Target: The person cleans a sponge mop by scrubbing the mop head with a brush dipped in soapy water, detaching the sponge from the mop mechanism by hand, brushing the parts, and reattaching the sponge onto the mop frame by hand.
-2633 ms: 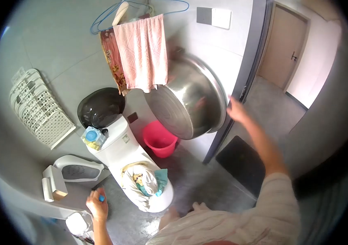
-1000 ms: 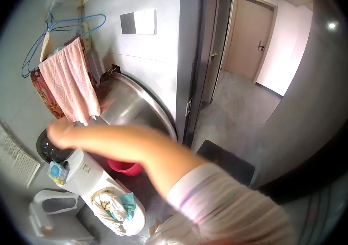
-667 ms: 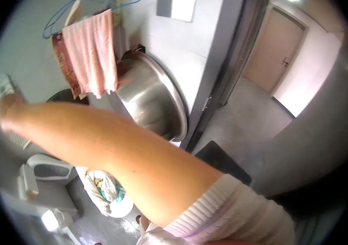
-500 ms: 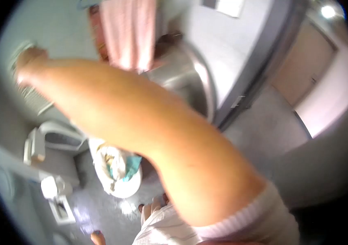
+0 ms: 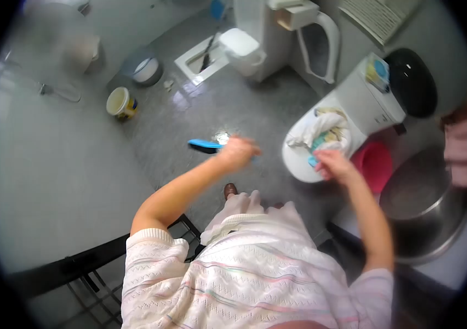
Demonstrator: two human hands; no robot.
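Observation:
My left hand [image 5: 237,152] is closed around the handle of a blue brush [image 5: 205,145] with dark bristles. It hangs over the grey floor, left of the white toilet [image 5: 299,164]. My right hand [image 5: 332,163] is above the toilet's front right side, its fingers pinched on a small light-blue thing [image 5: 313,160] whose kind I cannot make out. Bunched white and teal cloth [image 5: 329,131] lies on the toilet just beyond that hand; whether the two touch is unclear.
At right are a pink-red basin [image 5: 374,164], a large metal tub [image 5: 417,192] and a hanging pink towel [image 5: 465,148]. Farther off stand a squat toilet pan [image 5: 192,64], a yellow-labelled bucket [image 5: 119,103] and a grey bucket [image 5: 147,71]. A black metal rack [image 5: 93,260] is at lower left.
The view has swung left. My right arm, earlier stretched across to a slatted thing on the wall, is now drawn back over the toilet. The blue brush now shows in my left hand.

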